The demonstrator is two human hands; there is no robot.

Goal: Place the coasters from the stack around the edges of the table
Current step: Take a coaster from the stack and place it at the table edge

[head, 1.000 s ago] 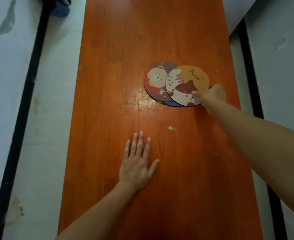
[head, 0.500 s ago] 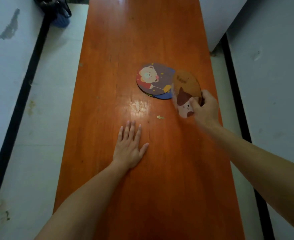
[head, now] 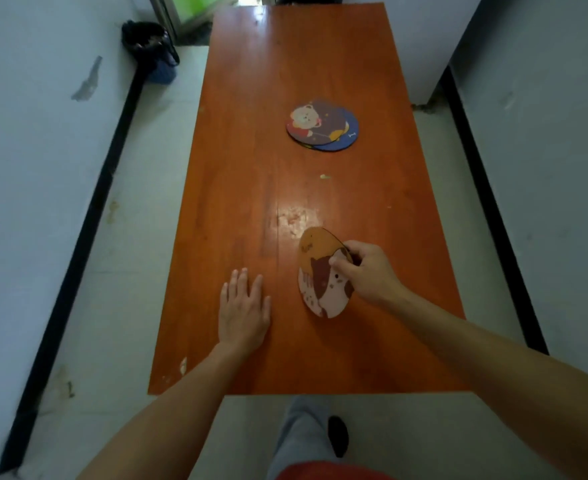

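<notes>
cat coaster pinched by right hand, tilted

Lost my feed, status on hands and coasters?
Right hand pinching cat coaster, tilted. Left hand flat on table, empty. Stack remains mid-table. Nothing in the way.

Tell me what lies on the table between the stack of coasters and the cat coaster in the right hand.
In the head view: bare orange wooden table with one small pale scrap and a shiny glare patch.
</notes>
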